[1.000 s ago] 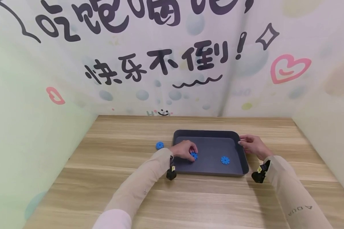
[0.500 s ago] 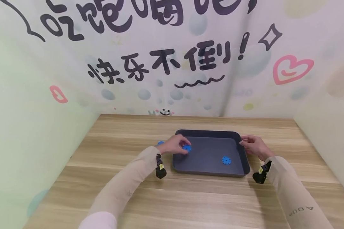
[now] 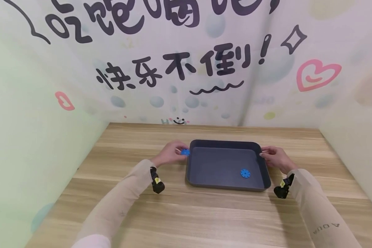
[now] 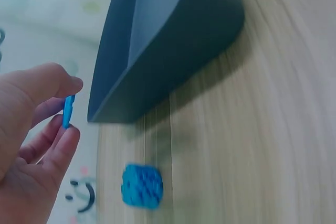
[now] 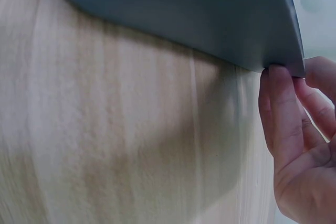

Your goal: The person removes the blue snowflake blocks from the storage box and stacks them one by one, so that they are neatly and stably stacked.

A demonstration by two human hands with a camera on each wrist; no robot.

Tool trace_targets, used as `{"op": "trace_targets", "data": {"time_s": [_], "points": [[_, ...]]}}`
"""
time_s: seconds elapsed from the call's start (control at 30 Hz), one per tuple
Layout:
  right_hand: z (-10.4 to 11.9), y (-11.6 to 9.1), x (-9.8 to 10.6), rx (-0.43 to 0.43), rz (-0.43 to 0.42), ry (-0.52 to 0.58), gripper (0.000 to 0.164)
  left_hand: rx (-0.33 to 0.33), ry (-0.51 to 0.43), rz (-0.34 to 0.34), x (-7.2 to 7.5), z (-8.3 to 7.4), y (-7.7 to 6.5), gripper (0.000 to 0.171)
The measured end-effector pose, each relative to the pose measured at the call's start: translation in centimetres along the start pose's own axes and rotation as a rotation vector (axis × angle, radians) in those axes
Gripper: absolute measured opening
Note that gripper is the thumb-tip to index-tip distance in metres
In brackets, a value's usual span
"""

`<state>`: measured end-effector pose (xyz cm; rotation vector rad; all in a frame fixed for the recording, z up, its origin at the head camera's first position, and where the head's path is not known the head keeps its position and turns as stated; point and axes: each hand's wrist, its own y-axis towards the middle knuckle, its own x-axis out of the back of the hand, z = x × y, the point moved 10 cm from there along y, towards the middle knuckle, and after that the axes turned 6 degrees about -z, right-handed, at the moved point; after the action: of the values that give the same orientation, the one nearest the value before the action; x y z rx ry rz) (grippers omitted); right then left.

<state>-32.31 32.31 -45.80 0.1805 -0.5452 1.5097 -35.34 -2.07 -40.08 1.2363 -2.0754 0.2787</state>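
Note:
My left hand (image 3: 171,152) pinches a thin blue notched disc (image 3: 185,152) between thumb and fingertips, just outside the tray's left wall near the far corner. In the left wrist view this disc (image 4: 68,111) is seen edge-on, raised above the table. Below it on the wood stands a stack of blue discs (image 4: 142,186), hidden behind my left hand in the head view. The dark grey rectangular tray (image 3: 220,163) has another blue disc (image 3: 245,173) lying flat inside, near its right end. My right hand (image 3: 276,158) grips the tray's right wall near the far corner, fingers outside it (image 5: 283,114).
The wood-grain table (image 3: 204,217) runs back to a printed white cloth wall (image 3: 136,110), with pale side walls left and right. Small black wrist cameras hang under the left wrist (image 3: 157,185) and right wrist (image 3: 282,187).
My left hand has carried the blue disc up from inside the tray and leftward to its left wall. The other disc stays in the tray, and my right hand keeps its grip.

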Motion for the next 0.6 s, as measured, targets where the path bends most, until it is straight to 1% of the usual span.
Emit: {"op": "trace_targets", "data": {"time_s": [0.13,0.27,0.47,0.6], "points": [[-0.1,0.1,0.0,-0.011,-0.003,-0.006,0.050,-0.005,0.005,-0.073,1.5,1.0,-0.6,0.032],[-0.2,0.0,-0.1,-0.013,0.003,-0.027,0.050,0.050,0.002,-0.125,2.3,2.5,-1.2,0.033],[-0.3,0.0,-0.1,-0.019,0.007,-0.029,0.050,0.134,0.064,-0.177,2.5,4.6,-1.9,0.033],[-0.4,0.2,-0.1,-0.025,0.000,-0.033,0.050,0.159,0.114,-0.199,2.1,5.5,-2.1,0.033]]}}
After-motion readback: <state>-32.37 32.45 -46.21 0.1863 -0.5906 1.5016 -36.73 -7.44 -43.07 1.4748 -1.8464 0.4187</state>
